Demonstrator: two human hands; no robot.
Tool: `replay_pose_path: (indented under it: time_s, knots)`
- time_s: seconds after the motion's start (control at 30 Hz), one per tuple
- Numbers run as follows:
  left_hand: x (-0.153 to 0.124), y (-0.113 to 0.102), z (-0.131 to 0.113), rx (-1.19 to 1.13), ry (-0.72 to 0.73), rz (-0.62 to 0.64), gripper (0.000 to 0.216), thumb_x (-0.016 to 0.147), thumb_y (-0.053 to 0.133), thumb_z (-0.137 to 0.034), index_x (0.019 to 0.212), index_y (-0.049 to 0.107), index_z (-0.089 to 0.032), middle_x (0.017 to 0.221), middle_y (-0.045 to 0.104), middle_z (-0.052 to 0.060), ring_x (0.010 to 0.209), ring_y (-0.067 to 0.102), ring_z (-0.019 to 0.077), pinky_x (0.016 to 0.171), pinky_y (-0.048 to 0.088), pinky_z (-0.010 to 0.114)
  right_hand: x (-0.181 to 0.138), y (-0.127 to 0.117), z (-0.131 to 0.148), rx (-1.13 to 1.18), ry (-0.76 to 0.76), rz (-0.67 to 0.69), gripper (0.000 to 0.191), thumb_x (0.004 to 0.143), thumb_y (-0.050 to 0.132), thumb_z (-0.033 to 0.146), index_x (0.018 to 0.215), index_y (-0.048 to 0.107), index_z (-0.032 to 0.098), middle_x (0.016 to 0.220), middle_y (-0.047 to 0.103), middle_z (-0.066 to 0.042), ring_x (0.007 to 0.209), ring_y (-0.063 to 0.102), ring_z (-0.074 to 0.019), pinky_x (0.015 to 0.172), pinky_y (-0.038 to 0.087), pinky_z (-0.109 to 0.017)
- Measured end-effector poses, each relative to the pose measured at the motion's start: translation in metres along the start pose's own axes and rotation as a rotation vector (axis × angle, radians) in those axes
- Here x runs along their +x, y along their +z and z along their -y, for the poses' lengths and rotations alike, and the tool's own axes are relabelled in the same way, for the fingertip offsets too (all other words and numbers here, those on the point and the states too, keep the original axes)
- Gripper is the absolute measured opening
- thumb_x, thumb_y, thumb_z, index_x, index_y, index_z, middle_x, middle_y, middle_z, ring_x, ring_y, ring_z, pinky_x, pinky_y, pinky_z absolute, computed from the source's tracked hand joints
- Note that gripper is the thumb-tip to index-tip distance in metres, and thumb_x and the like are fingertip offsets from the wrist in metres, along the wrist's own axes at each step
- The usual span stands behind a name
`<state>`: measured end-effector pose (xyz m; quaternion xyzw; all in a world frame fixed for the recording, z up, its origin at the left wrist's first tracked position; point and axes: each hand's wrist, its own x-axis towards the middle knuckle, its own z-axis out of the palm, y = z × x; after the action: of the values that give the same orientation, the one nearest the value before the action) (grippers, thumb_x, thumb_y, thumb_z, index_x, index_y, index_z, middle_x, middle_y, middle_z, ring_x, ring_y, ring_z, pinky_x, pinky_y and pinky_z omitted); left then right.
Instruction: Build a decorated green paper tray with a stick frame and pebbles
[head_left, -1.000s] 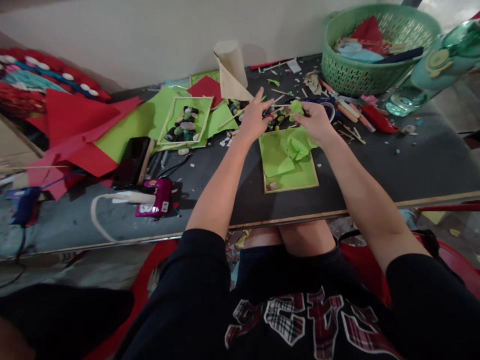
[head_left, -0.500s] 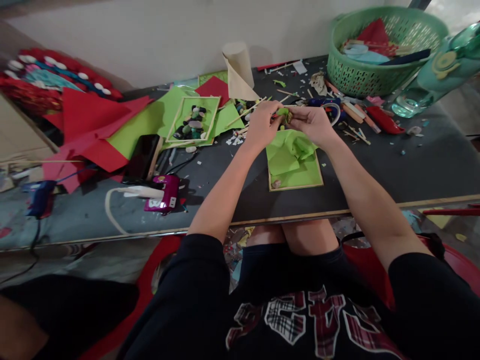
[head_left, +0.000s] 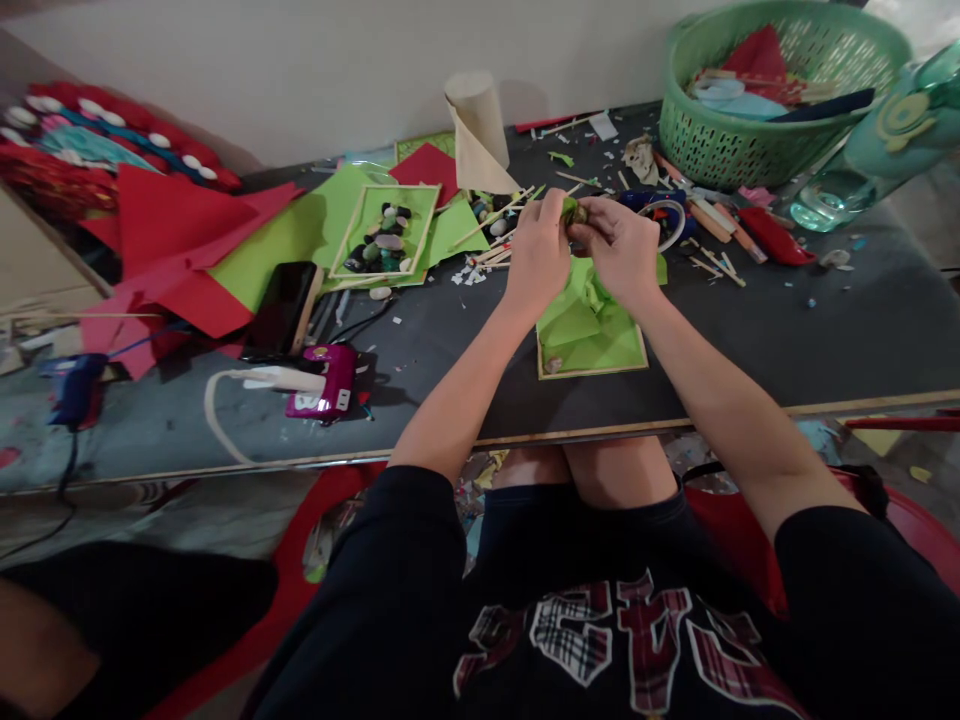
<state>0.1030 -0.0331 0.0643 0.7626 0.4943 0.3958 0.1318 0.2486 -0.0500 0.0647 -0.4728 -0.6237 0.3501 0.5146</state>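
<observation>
My left hand (head_left: pixel 538 252) and my right hand (head_left: pixel 619 248) meet above the table, fingers curled together on a small wad of green paper (head_left: pixel 574 211) pinched between their tips. Crumpled green paper (head_left: pixel 589 300) trails down from the wad onto a green board with a wooden frame (head_left: pixel 600 352) that lies flat just below my hands. A small pale piece (head_left: pixel 553 365) rests in the board's near left corner.
A second framed green board with several pebbles (head_left: pixel 387 236) lies to the left, among red and green paper sheets (head_left: pixel 180 250). A phone (head_left: pixel 281 310), a pink device (head_left: pixel 326 380), a brown paper roll (head_left: pixel 480 125), a green basket (head_left: pixel 772 90), a green bottle (head_left: pixel 877 140), sticks and scraps crowd the table.
My left hand, open with spread fingers a second ago, has closed onto the green wad beside my right hand. The wad has been squeezed smaller between both hands.
</observation>
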Motion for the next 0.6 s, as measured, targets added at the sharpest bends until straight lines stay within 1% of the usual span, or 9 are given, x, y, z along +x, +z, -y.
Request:
replay_pose_path:
  time_s: [0.1, 0.23, 0.33, 0.4, 0.43, 0.47, 0.5, 0.57, 0.6]
  knots:
    - [-0.004, -0.001, -0.014, 0.059, -0.02, -0.046, 0.019, 0.11, 0.039, -0.03, 0.123, 0.053, -0.03, 0.116, 0.068, 0.009, 0.127, 0.063, 0.0289, 0.106, 0.051, 0.042, -0.003, 0.011, -0.003, -0.001, -0.021, -0.023, 0.053, 0.096, 0.063, 0.066, 0.132, 0.065, 0.028, 0.123, 0.074, -0.009, 0.127, 0.067, -0.0278, 0.1, 0.065, -0.039]
    - [-0.005, 0.001, -0.03, 0.074, -0.097, -0.045, 0.02, 0.111, 0.035, -0.024, 0.123, 0.05, -0.023, 0.116, 0.067, 0.013, 0.112, 0.066, 0.0252, 0.1, 0.051, 0.039, 0.001, 0.015, -0.014, 0.05, -0.044, -0.094, 0.061, 0.097, 0.052, 0.076, 0.137, 0.061, 0.03, 0.121, 0.074, -0.011, 0.123, 0.07, -0.0297, 0.096, 0.065, -0.042]
    - [-0.003, -0.013, -0.022, -0.009, -0.144, -0.085, 0.024, 0.113, 0.037, -0.036, 0.126, 0.052, -0.023, 0.114, 0.07, 0.01, 0.109, 0.069, 0.0236, 0.099, 0.052, 0.04, 0.01, 0.002, -0.024, 0.067, -0.056, -0.095, 0.063, 0.096, 0.049, 0.08, 0.135, 0.059, 0.031, 0.117, 0.074, -0.011, 0.118, 0.072, -0.0297, 0.089, 0.066, -0.041]
    - [-0.006, -0.042, -0.007, -0.115, -0.178, -0.06, 0.034, 0.11, 0.043, -0.056, 0.12, 0.059, -0.027, 0.106, 0.074, 0.005, 0.101, 0.073, 0.0213, 0.091, 0.056, 0.038, 0.017, -0.013, -0.027, 0.022, -0.068, -0.07, 0.064, 0.095, 0.049, 0.081, 0.133, 0.06, 0.031, 0.115, 0.074, -0.011, 0.113, 0.073, -0.0292, 0.085, 0.065, -0.04]
    - [-0.01, -0.062, 0.0, -0.152, -0.171, 0.019, 0.037, 0.105, 0.051, -0.062, 0.113, 0.064, -0.028, 0.098, 0.075, 0.002, 0.094, 0.074, 0.0203, 0.084, 0.058, 0.036, 0.02, -0.02, -0.028, -0.015, -0.074, -0.063, 0.063, 0.094, 0.052, 0.081, 0.131, 0.061, 0.03, 0.114, 0.074, -0.01, 0.111, 0.074, -0.029, 0.084, 0.065, -0.04]
    - [-0.016, -0.085, 0.007, -0.176, -0.153, 0.18, 0.035, 0.1, 0.059, -0.061, 0.103, 0.069, -0.027, 0.087, 0.076, 0.002, 0.084, 0.074, 0.0194, 0.075, 0.059, 0.034, 0.023, -0.026, -0.028, -0.059, -0.081, -0.059, 0.062, 0.093, 0.056, 0.079, 0.127, 0.063, 0.028, 0.111, 0.075, -0.01, 0.109, 0.074, -0.0292, 0.084, 0.065, -0.04]
    - [-0.026, -0.108, 0.012, -0.18, -0.135, 0.413, 0.028, 0.095, 0.067, -0.053, 0.092, 0.072, -0.025, 0.076, 0.076, 0.001, 0.071, 0.072, 0.0182, 0.067, 0.058, 0.031, 0.027, -0.031, -0.028, -0.104, -0.09, -0.056, 0.059, 0.092, 0.062, 0.075, 0.124, 0.065, 0.026, 0.11, 0.075, -0.011, 0.108, 0.074, -0.0297, 0.087, 0.064, -0.042]
    - [-0.057, -0.15, 0.015, -0.147, -0.124, 1.073, 0.016, 0.083, 0.071, -0.035, 0.072, 0.074, -0.025, 0.061, 0.073, -0.002, 0.052, 0.068, 0.0158, 0.053, 0.053, 0.025, 0.036, -0.035, -0.028, -0.183, -0.114, -0.022, 0.05, 0.089, 0.072, 0.065, 0.117, 0.07, 0.023, 0.108, 0.076, -0.012, 0.11, 0.073, -0.0318, 0.095, 0.062, -0.045]
    - [-0.077, -0.164, 0.013, -0.103, -0.172, 1.328, 0.012, 0.081, 0.068, -0.028, 0.074, 0.077, -0.026, 0.061, 0.074, -0.003, 0.054, 0.07, 0.0167, 0.053, 0.053, 0.023, 0.041, -0.035, -0.029, -0.208, -0.123, 0.019, 0.045, 0.089, 0.074, 0.059, 0.115, 0.071, 0.022, 0.108, 0.077, -0.013, 0.112, 0.072, -0.0327, 0.1, 0.06, -0.046]
